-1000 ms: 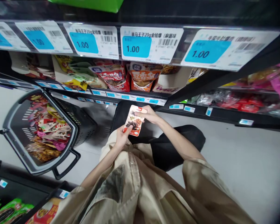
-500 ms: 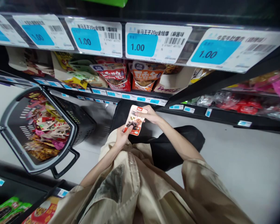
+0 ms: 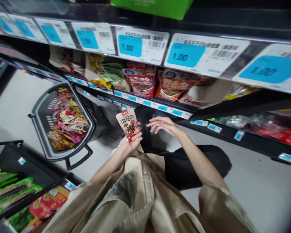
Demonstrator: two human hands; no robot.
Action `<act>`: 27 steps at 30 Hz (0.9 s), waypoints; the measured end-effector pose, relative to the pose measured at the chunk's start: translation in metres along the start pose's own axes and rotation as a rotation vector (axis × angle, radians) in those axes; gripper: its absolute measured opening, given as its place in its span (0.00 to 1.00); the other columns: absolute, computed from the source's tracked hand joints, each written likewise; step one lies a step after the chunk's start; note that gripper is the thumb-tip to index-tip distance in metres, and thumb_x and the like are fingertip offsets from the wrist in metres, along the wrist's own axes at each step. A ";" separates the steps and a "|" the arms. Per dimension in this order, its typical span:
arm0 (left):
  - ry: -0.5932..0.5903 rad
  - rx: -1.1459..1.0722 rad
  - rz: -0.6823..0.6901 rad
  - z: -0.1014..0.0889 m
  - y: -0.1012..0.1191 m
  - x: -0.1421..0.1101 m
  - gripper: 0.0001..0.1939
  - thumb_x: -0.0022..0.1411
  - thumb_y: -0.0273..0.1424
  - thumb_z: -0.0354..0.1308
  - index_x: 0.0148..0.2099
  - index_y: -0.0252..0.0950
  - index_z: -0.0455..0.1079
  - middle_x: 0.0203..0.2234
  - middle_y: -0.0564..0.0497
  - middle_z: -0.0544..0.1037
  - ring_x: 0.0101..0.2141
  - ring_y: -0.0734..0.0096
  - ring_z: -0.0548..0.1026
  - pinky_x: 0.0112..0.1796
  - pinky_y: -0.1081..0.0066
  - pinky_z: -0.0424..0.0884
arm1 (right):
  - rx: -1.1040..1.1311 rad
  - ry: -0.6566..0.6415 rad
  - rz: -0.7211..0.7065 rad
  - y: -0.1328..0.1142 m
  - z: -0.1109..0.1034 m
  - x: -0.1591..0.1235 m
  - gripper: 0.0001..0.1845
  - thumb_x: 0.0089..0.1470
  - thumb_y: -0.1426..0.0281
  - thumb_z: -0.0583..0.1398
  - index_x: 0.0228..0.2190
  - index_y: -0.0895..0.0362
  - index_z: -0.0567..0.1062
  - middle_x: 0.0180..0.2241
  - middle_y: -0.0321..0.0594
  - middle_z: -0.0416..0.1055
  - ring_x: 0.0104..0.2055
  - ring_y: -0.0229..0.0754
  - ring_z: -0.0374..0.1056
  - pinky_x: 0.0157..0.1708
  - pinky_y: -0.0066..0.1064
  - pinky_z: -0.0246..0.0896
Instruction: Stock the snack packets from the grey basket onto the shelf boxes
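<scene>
A small white and red snack packet is held upright over my lap, its printed front toward me. My left hand grips its lower right part, with the fingers curled round the edge. My right hand hovers apart from the packet, to its right, holding nothing; its fingers are stretched out and point left. Behind both hands is the lower edge of a shelf with snack bags.
A dark shopping basket full of colourful snack packets stands on the floor at left. Red and orange snack bags sit on the shelf ahead, below a row of price tags. Green packets lie in a lower-left rack.
My right hand has let go of the snack packet and moved right, fingers spread. My left hand has shifted its grip and tilted the packet leftward. The view has turned, so the basket appears further right.
</scene>
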State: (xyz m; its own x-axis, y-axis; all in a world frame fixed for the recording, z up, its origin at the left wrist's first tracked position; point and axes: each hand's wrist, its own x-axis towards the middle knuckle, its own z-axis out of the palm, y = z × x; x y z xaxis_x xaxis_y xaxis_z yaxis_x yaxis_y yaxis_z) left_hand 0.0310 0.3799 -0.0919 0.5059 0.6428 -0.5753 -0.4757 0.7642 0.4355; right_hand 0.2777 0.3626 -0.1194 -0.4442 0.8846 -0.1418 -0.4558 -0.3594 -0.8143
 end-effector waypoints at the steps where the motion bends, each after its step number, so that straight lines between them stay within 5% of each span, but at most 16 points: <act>1: -0.006 -0.029 -0.037 0.000 0.004 -0.002 0.07 0.65 0.31 0.61 0.45 0.36 0.74 0.23 0.60 0.56 0.16 0.86 0.43 0.18 0.78 0.49 | -0.009 0.028 0.001 0.000 0.000 0.000 0.32 0.56 0.49 0.69 0.54 0.57 0.78 0.53 0.56 0.80 0.43 0.50 0.80 0.37 0.35 0.76; 6: -0.005 -0.077 -0.154 -0.004 0.008 -0.003 0.07 0.68 0.35 0.59 0.44 0.38 0.72 0.23 0.60 0.54 0.15 0.86 0.37 0.15 0.74 0.43 | -0.024 0.106 0.023 0.001 -0.001 0.001 0.28 0.56 0.52 0.69 0.52 0.55 0.80 0.52 0.56 0.80 0.43 0.51 0.80 0.37 0.36 0.75; 18: -0.015 -0.045 -0.173 0.001 0.009 -0.003 0.06 0.69 0.32 0.58 0.43 0.35 0.73 0.23 0.60 0.55 0.15 0.86 0.41 0.16 0.77 0.43 | -0.022 0.120 0.004 -0.002 0.007 0.000 0.27 0.55 0.54 0.70 0.51 0.56 0.80 0.51 0.56 0.81 0.42 0.50 0.80 0.36 0.36 0.75; 27: 0.203 0.489 0.367 0.006 -0.014 0.013 0.26 0.52 0.46 0.76 0.43 0.36 0.70 0.30 0.54 0.80 0.30 0.76 0.75 0.33 0.76 0.71 | -0.103 0.189 -0.068 0.009 0.000 0.006 0.25 0.46 0.59 0.77 0.44 0.55 0.84 0.43 0.46 0.84 0.41 0.47 0.81 0.37 0.33 0.78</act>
State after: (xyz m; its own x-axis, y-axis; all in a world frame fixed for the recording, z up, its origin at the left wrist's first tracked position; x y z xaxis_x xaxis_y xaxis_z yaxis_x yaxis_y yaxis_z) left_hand 0.0483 0.3779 -0.1015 0.2035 0.8809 -0.4273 -0.1851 0.4632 0.8667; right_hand 0.2713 0.3651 -0.1277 -0.2582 0.9493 -0.1793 -0.3940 -0.2730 -0.8776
